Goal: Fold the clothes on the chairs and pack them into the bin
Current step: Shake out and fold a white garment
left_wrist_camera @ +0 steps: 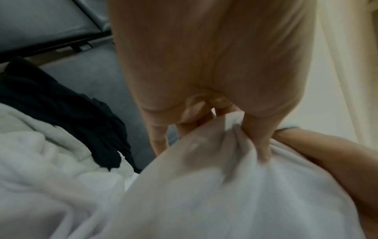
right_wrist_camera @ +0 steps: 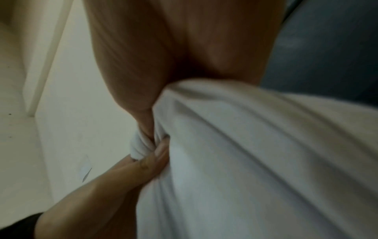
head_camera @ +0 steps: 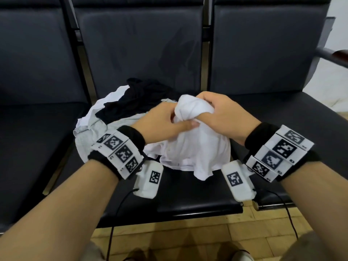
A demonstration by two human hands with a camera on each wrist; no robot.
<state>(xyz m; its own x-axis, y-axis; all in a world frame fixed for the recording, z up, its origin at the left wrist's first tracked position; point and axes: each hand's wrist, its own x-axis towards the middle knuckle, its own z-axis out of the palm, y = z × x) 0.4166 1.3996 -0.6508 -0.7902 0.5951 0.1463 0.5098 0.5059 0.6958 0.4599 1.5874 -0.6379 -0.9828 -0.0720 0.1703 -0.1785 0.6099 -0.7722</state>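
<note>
White garment [head_camera: 195,146] bunched in both hands' grip.

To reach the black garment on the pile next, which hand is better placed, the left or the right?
Probably the left. The left hand is nearer the black garment, which lies on its side of the middle chair seat. The right hand would have to cross over. Both hands grip the white garment now.

The dark padded chair seat [head_camera: 188,194] bears a rumpled heap of white, grey and black clothes [head_camera: 113,117].
</note>
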